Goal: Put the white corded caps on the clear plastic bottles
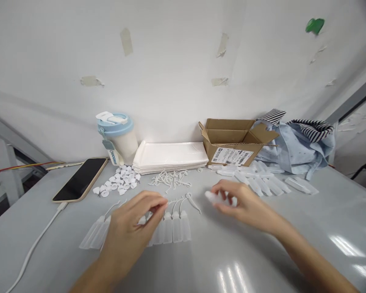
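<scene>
My left hand (131,232) hovers over a row of small clear plastic bottles (171,228) lying on the grey table (219,260), its fingers pinched together on something small I cannot make out. My right hand (240,201) is closed round one clear bottle (212,197), held just above the table. A pile of white caps (118,182) lies behind my left hand. A tangle of thin white looped strips (171,178) lies in the middle. More clear bottles (262,179) lie loose behind my right hand.
A phone (81,180) on a white cable lies at the left. At the back stand a blue-lidded cup (117,136), a stack of white trays (171,156) and an open cardboard box (234,140). Blue cloth (299,150) is heaped at the right.
</scene>
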Available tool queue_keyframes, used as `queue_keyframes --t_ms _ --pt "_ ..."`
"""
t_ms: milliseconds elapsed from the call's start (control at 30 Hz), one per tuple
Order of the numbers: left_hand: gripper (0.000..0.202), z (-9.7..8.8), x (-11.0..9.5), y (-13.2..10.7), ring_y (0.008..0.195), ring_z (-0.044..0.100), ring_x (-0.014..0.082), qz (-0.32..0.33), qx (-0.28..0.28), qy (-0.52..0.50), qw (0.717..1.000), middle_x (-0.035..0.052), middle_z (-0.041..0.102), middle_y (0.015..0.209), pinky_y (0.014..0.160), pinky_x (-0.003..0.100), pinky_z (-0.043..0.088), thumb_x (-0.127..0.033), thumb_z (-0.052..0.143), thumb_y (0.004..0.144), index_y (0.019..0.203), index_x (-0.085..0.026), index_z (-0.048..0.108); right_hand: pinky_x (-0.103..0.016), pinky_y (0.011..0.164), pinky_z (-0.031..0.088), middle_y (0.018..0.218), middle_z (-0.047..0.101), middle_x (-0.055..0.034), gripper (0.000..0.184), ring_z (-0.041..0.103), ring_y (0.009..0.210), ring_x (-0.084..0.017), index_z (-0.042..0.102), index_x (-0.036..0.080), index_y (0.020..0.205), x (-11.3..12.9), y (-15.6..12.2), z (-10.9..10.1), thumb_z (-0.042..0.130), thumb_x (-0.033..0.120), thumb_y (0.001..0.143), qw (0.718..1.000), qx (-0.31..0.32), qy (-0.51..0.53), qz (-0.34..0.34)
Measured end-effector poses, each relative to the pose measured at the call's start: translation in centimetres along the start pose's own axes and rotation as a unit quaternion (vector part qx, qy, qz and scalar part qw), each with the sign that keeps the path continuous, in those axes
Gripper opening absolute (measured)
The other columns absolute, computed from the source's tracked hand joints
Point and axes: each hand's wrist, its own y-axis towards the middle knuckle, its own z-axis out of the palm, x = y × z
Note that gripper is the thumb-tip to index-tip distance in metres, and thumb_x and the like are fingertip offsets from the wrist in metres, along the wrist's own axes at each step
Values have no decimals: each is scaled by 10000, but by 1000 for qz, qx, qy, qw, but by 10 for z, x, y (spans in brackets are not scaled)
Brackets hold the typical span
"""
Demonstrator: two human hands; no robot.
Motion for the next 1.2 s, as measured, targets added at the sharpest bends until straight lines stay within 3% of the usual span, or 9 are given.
queue_keyframes --t_ms 100,233,400,633,833,1033,1200 --pt "91 11 -5 -8 655 653 106 3 17 -3 1000 -42 677 798 593 193 550 -182 567 867 895 -253 616 -241 658 469 857 629 -16 112 573 743 -139 633 186 914 27 -7 21 641 232 812 982 41 172 -64" --pt "207 27 -7 -20 619 668 84 43 11 -26 999 -37 683 808 579 160 553 -131 546 862 1040 -237 546 -260 688 479 855 631 -25 163 568 744 -140 666 162 961 39 -12 38 670 217 808 966 51 240 -81" --pt "224 34 -4 -23 780 667 102 125 -1 -38 991 13 676 897 703 181 561 -40 502 875 1019 -190 584 -264 718 476 826 640 -21 179 574 738 -137 713 175 996 36 -12 41 665 230 832 963 47 251 -84" --pt "261 31 -6 -25 898 664 135 167 -7 -19 986 56 671 995 816 215 568 -13 483 899 1102 -144 581 -256 681 496 786 633 -18 117 586 709 -137 734 183 908 38 -14 45 660 229 828 963 42 260 -63" --pt "285 29 -8 -22 931 640 135 164 32 -38 985 76 630 1031 813 201 557 -9 453 902 1123 -133 584 -259 690 529 910 693 -40 481 628 750 -144 520 193 1288 28 -18 60 638 172 822 959 -33 262 -105" --pt "284 33 -8 -23 943 594 163 230 27 -34 972 130 583 1025 764 234 567 -11 430 906 1146 -64 572 -270 721 508 919 694 -33 301 611 780 -152 611 224 1167 28 -18 61 571 159 876 968 -40 204 -144" --pt "306 29 -12 -28 989 603 177 216 23 -6 976 129 608 1051 799 268 576 -3 427 909 1168 -90 566 -271 733 505 900 687 -16 289 614 785 -148 624 240 1153 31 -16 57 552 162 884 968 -32 217 -123"
